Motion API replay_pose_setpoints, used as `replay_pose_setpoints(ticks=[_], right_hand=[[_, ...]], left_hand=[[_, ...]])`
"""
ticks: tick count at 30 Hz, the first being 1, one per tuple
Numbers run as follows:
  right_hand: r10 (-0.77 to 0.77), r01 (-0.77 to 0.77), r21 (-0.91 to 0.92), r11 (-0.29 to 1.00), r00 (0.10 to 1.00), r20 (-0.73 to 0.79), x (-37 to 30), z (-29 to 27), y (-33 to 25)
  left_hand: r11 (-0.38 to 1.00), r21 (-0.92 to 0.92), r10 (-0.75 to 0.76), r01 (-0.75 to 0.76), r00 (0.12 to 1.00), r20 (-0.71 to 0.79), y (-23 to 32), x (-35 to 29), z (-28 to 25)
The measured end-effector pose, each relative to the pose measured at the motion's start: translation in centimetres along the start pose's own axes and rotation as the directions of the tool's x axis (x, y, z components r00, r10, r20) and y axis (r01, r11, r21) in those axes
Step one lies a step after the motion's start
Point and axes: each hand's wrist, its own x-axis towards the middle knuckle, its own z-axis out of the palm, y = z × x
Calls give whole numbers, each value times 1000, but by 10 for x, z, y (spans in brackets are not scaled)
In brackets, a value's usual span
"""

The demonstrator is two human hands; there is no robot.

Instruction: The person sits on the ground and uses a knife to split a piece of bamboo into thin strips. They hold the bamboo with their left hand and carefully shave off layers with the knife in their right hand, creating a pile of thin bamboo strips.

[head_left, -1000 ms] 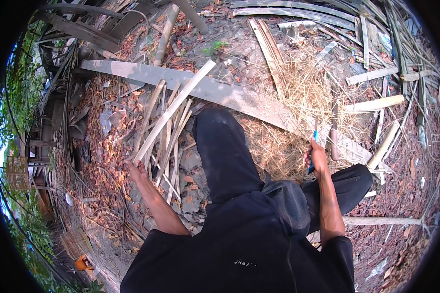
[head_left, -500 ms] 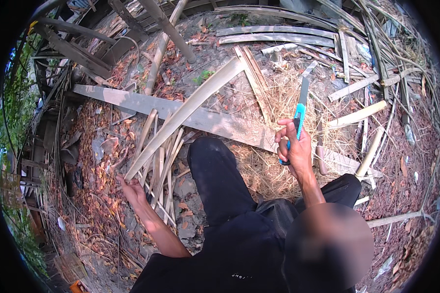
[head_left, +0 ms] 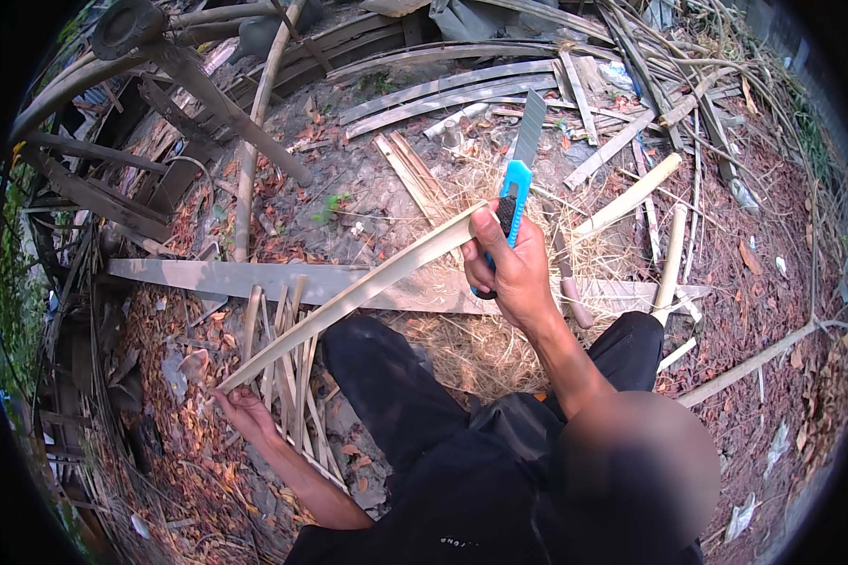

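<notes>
A pale bamboo strip (head_left: 349, 299) slants across my front, rising from lower left to upper right. My left hand (head_left: 248, 414) pinches its near left end. My right hand (head_left: 516, 273) is wrapped round a blue snap-off utility knife (head_left: 514, 188), its long blade extended and pointing up. The strip's far end meets the thumb and fingers of that same hand, beside the knife handle. Under the strip lies a long grey plank (head_left: 349, 282), running left to right in front of my knees. Several narrow bamboo strips (head_left: 303, 377) lean against it near my left knee.
A knife with a brown wooden handle (head_left: 576, 299) lies across the plank, right of my right hand. Straw-like shavings (head_left: 481, 356) cover the ground between my legs. Split bamboo pieces (head_left: 631, 196) lie at right. Wooden posts (head_left: 231, 113) stand at far left.
The strip's far end has come down into my right hand, which now touches it beside the knife. My view has shifted too. My left hand keeps its pinch on the near end.
</notes>
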Motion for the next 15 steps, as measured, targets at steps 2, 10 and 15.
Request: replay_pose_setpoints(ticks=[2,10,15], right_hand=[[-44,34,-197,980,998,-46,1,-12,3],[-148,-103,-866,490,969,-199,-13,-40,30],[240,-437,-865,247,892,-383,-42,-128,122]], left_hand=[[997,-7,83,-83,982,169,7,3,-1],[856,122,396,-503,788,470,66,-13,74],[715,300,342,-632,690,639,34,-35,129]])
